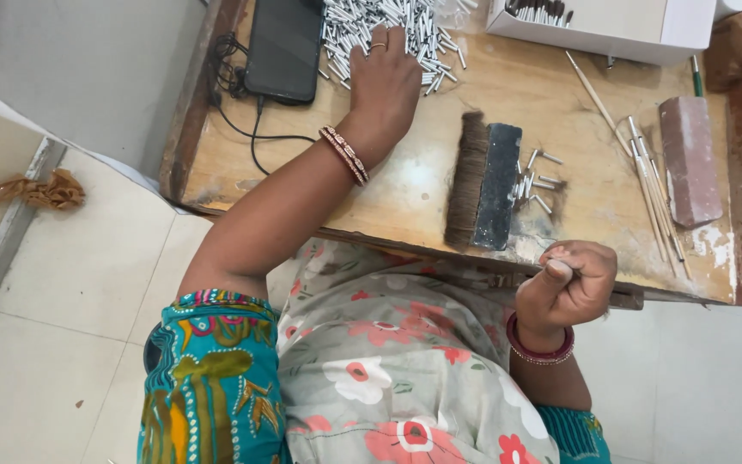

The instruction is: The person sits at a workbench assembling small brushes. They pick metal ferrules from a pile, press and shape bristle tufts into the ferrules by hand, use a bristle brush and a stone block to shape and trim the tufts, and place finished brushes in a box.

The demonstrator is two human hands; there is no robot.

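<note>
My left hand (386,82) lies flat, fingers spread, on the pile of small metal tubes (362,26). My right hand (570,283) is a closed fist near the table edge (388,236); I cannot tell whether it holds anything.

The right hand (567,283) is balled up tight at the bench (508,90) edge, so can't tell what's inside that grip, if anything. Left hand (384,82) fingertips are buried in the pile of small metal tubes (362,24), which runs off the top edge. Same for the white box (611,26) beyond.
</note>
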